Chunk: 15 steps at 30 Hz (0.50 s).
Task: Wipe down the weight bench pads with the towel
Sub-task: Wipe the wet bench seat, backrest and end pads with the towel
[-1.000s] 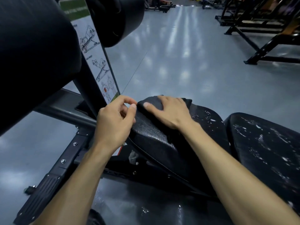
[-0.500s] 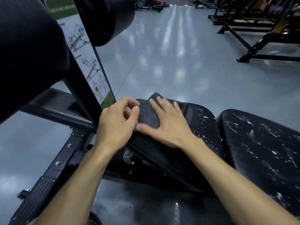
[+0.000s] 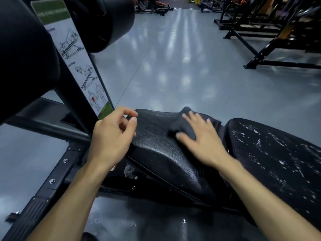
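A black seat pad (image 3: 156,153) of the weight bench lies in the middle of the view. On its right end my right hand (image 3: 201,140) presses a dark towel (image 3: 182,124) flat with straight, spread fingers. My left hand (image 3: 111,136) hovers at the pad's left edge with loosely curled fingers and holds nothing. To the right lies a second black pad (image 3: 274,153), speckled with white wet spots.
A black roller pad (image 3: 22,58) and a second roller (image 3: 104,23) hang at upper left, with an instruction placard (image 3: 79,66) on the upright post. The black steel frame (image 3: 52,180) runs down to the left. Other gym racks (image 3: 271,35) stand on the grey floor at upper right.
My right hand has slid the towel from the pad's left end to its right end. My left hand has let go of the towel's edge and stays at the left.
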Available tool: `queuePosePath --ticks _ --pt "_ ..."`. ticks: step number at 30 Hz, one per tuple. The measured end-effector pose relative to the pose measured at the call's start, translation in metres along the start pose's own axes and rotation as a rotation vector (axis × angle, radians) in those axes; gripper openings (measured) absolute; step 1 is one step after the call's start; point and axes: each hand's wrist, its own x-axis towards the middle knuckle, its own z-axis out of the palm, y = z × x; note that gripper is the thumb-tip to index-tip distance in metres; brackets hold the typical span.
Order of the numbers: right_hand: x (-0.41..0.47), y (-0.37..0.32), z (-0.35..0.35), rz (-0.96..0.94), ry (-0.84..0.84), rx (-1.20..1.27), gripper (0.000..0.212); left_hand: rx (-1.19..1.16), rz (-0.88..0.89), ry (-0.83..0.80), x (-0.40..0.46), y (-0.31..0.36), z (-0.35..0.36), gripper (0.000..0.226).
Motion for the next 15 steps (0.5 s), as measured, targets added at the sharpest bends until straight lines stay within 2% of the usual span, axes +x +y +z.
queuePosePath --ticks 3,7,10,12,15 --pt "-0.023 0.014 -0.004 -0.068 -0.022 0.04 0.08 0.016 0.018 -0.029 0.003 0.001 0.009 0.009" --pt "0.039 0.045 -0.016 0.208 0.014 0.012 0.068 0.032 0.048 -0.057 -0.002 0.006 0.016 0.007" --pt "0.044 0.04 -0.009 0.284 0.043 -0.037 0.083 0.039 0.07 -0.082 -0.007 0.007 0.017 0.007" --pt "0.004 0.025 -0.003 0.199 0.044 -0.004 0.088 0.043 0.07 -0.094 -0.008 0.006 0.018 0.008" --pt "-0.072 0.005 0.001 0.037 0.068 0.042 0.082 0.049 0.061 -0.106 -0.008 0.006 0.02 0.007"
